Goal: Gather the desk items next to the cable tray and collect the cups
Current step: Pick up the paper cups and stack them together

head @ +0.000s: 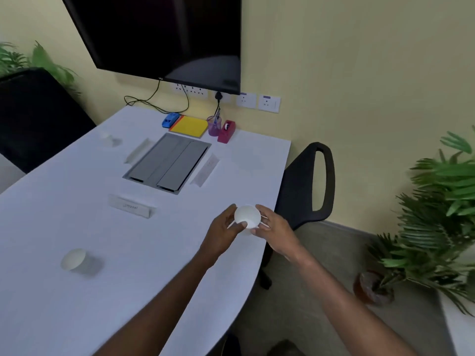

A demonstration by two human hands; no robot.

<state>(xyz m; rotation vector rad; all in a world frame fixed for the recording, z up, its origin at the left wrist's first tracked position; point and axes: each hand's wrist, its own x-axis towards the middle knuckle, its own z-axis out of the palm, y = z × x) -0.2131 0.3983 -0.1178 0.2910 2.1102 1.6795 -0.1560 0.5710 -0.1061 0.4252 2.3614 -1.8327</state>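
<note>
A white paper cup [246,217] is held just above the white desk [51,304] near its right edge, between my left hand [226,227] and my right hand [272,224]. Thin white sticks poke out beside my fingers. A second white cup [74,259] stands at the near left. A third cup [106,138] stands far left. Behind the grey cable tray [167,163] lie a blue stapler [170,119], a yellow notepad [190,126], a purple pen holder [214,125] and a red tape dispenser [226,131].
Name plates [131,206] [205,169] [137,150] lie around the tray. A black chair [308,183] stands right of the desk, another [33,111] at far left. A dark screen [167,34] hangs on the wall. Potted plants [437,214] stand at right.
</note>
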